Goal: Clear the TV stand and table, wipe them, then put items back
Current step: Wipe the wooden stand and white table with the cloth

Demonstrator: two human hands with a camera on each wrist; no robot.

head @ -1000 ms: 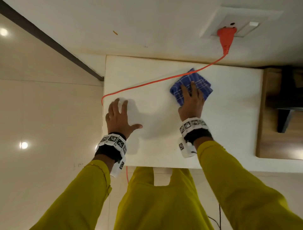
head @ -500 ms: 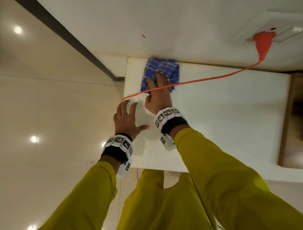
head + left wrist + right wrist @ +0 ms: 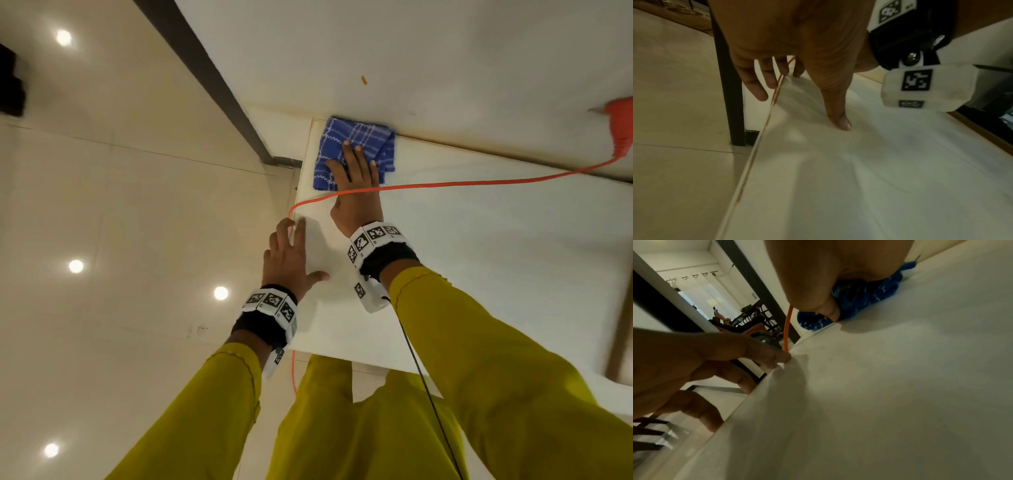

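A folded blue checked cloth (image 3: 356,150) lies at the far left corner of the white table (image 3: 479,260), against the wall. My right hand (image 3: 356,174) presses flat on it with straight fingers; its thumb (image 3: 830,309) touches the cloth (image 3: 859,300) in the right wrist view. An orange cable (image 3: 479,181) passes over the back of that hand and drops off the table's left edge. My left hand (image 3: 291,253) rests flat with spread fingers on the table's left edge (image 3: 764,129), thumb (image 3: 838,116) on the top, holding nothing.
The orange plug (image 3: 621,126) sits in a wall socket at the far right. A dark skirting strip (image 3: 205,75) runs along the wall over the glossy tiled floor (image 3: 120,222). A wooden TV stand edge (image 3: 620,342) borders the table at right. A black wire (image 3: 421,373) trails from my right wrist.
My right hand slid the cloth from the table's middle to the far left corner, under the orange cable. The left hand stayed on the left edge.
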